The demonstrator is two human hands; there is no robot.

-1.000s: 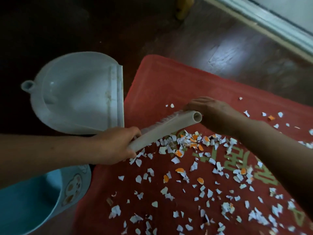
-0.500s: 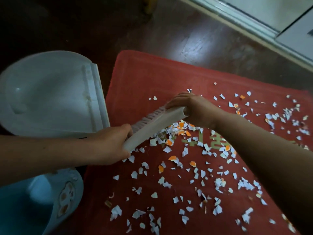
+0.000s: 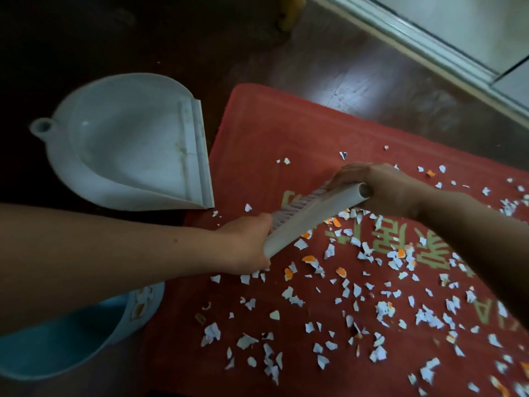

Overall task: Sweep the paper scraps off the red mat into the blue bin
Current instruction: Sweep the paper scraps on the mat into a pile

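Observation:
A red mat (image 3: 286, 130) with green lettering lies on a dark wooden floor. Several white and orange paper scraps (image 3: 355, 290) are strewn over its near and right parts. A white hand brush (image 3: 309, 217) lies slanted low over the mat, bristles facing away from me. My left hand (image 3: 246, 243) grips its lower left end and my right hand (image 3: 380, 186) grips its hollow upper right end. The blue bin (image 3: 71, 336) stands at the lower left beside the mat, partly hidden under my left forearm.
A white dustpan (image 3: 126, 144) lies on the floor left of the mat, its flat lip facing the mat's edge. A pale door threshold (image 3: 446, 50) runs across the upper right. A yellow furniture leg (image 3: 290, 12) stands at the top.
The brush and both hands have stayed over the same scraps near the mat's left part. My view has shifted, bringing the dustpan's handle ring back into sight.

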